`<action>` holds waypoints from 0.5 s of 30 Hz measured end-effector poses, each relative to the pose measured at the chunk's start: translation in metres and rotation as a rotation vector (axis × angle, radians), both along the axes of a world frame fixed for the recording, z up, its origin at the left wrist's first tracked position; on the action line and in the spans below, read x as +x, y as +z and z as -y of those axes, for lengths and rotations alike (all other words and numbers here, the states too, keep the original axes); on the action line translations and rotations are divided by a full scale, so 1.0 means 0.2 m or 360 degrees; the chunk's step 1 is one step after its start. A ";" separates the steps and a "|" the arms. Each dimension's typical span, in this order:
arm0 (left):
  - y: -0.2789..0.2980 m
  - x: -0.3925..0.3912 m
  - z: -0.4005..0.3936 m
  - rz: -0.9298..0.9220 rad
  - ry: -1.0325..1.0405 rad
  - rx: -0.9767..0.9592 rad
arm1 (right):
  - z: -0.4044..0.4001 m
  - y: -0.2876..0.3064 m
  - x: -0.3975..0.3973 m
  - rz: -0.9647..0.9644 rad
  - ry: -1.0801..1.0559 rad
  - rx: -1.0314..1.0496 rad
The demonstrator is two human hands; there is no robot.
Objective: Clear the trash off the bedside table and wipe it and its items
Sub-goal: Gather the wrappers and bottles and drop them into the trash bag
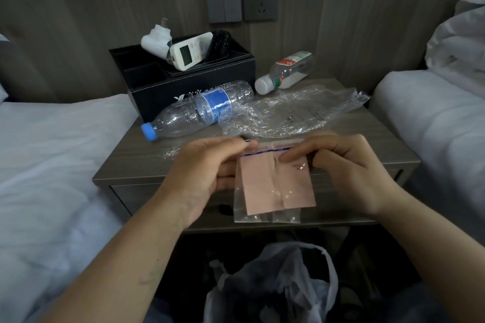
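My left hand (210, 165) and right hand (349, 165): fingers pinch top strip of clear zip pouch (273, 189) holding pink cloth, held at counter (126, 165) front edge, above open trash bag (278, 278) at 6 o'clock.

Risk: thin film may slip from pinch; pouch would drop into trash bag.

Trash on counter: blue-capped bottle (199, 110) at 11 o'clock, crumpled plastic wrap (294, 110) at 12, white-capped bottle (286, 71) at 1; all block wiping. Black organizer box (189, 78) holds remote (187, 51) and charger (156, 42).

bottle (199, 110) front of organizer (189, 78), wrap (296, 110) right, table (136, 165)
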State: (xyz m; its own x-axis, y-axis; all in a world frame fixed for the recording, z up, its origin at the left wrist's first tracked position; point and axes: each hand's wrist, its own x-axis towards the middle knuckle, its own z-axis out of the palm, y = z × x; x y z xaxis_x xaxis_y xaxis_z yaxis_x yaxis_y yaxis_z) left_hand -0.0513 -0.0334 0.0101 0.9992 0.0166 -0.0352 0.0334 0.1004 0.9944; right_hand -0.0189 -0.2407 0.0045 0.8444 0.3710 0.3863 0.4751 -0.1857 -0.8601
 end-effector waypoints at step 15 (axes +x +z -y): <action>-0.01 -0.01 -0.01 0.0268 -0.0032 0.0254 | -0.03 -0.02 -0.03 -0.0146 0.0104 0.0437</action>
State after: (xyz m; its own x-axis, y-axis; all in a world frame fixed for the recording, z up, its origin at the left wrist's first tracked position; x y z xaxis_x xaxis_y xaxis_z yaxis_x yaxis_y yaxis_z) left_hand -0.0538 -0.0318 0.0079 0.9909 -0.0114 0.1338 -0.1342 -0.0578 0.9893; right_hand -0.0243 -0.2340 -0.0001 0.8583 0.3179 0.4029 0.3962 0.0885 -0.9139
